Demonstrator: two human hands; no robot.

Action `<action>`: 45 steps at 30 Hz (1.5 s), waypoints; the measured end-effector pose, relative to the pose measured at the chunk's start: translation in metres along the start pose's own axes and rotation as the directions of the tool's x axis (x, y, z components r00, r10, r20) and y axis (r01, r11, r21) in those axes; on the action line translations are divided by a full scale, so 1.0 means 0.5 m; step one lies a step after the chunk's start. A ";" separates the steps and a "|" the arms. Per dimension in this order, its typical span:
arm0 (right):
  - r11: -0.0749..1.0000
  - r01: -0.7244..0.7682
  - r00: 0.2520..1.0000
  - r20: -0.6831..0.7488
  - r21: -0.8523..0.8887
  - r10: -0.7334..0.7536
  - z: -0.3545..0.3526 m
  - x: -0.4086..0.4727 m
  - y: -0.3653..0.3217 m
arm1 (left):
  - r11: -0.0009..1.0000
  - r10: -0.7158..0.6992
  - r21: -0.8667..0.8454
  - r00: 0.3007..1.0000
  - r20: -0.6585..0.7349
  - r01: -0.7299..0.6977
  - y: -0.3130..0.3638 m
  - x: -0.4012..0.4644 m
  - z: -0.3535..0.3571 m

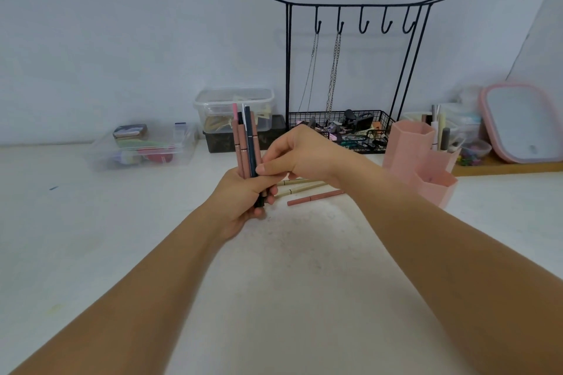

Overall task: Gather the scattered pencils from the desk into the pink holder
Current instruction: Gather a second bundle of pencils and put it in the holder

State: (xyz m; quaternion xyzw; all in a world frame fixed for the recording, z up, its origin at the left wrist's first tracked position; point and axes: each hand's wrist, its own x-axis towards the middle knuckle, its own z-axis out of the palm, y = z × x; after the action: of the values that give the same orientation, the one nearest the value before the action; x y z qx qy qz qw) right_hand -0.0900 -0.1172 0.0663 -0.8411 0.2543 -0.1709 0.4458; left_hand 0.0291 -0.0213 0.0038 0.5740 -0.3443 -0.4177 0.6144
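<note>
My left hand point(243, 201) grips an upright bundle of pencils point(246, 143), several pink-brown ones and a dark blue one, above the middle of the white desk. My right hand point(298, 152) reaches across from the right, its thumb and fingers pinched on the side of that same bundle. Behind my hands, two cream pencils point(300, 187) and one pink-brown pencil point(315, 197) lie flat on the desk. The pink holder point(411, 146), made of hexagonal tubes, stands to the right; its tall tube shows no pencils, and a rear tube holds a few sticks.
A black wire jewellery stand point(359, 70) with chains and a cluttered basket stands at the back. Clear plastic boxes point(234, 109) sit at the back centre, another clear box point(143, 146) at the left. A pink-rimmed mirror point(518, 122) leans at the far right.
</note>
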 end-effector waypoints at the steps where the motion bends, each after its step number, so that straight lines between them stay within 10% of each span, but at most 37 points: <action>1: 1.000 -0.003 1.000 0.000 -0.023 0.003 0.001 0.001 0.001 | 1.000 -0.002 -0.008 1.000 -0.007 0.002 0.000 0.000 0.000; 8: 0.971 -0.027 0.997 -0.071 -0.237 0.010 -0.062 -0.018 -0.002 | 1.000 0.023 -0.001 0.998 -0.050 -0.023 -0.001 0.000 0.001; 13: 0.649 -0.292 0.944 -0.323 -0.702 0.075 -0.134 0.028 0.102 | 0.996 0.052 -0.068 0.994 -0.098 -0.058 0.004 0.006 -0.007; 21: 0.520 -0.357 0.934 -0.311 -0.776 0.177 -0.126 0.044 0.186 | 0.995 0.039 -0.083 0.995 -0.087 -0.046 0.010 0.001 -0.008; 34: 0.704 -0.297 0.939 -0.330 -0.645 0.095 -0.137 0.020 0.122 | 0.998 0.025 -0.054 0.997 -0.069 -0.029 0.009 0.002 -0.009; 39: 0.975 -0.062 0.989 -0.148 -0.214 0.030 -0.104 -0.021 0.027 | 0.997 0.032 -0.062 0.998 -0.059 -0.035 0.009 -0.001 -0.007; 45: 0.975 0.021 0.997 0.062 0.219 -0.035 -0.007 -0.009 -0.001 | 0.987 0.074 -0.142 0.996 -0.046 -0.079 0.008 0.000 -0.011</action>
State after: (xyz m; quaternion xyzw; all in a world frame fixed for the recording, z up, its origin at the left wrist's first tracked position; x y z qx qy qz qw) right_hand -0.0954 -0.1165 0.0681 -0.7956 0.2075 -0.1766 0.5410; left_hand 0.0345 -0.0190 0.0074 0.5230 -0.3228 -0.4059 0.6765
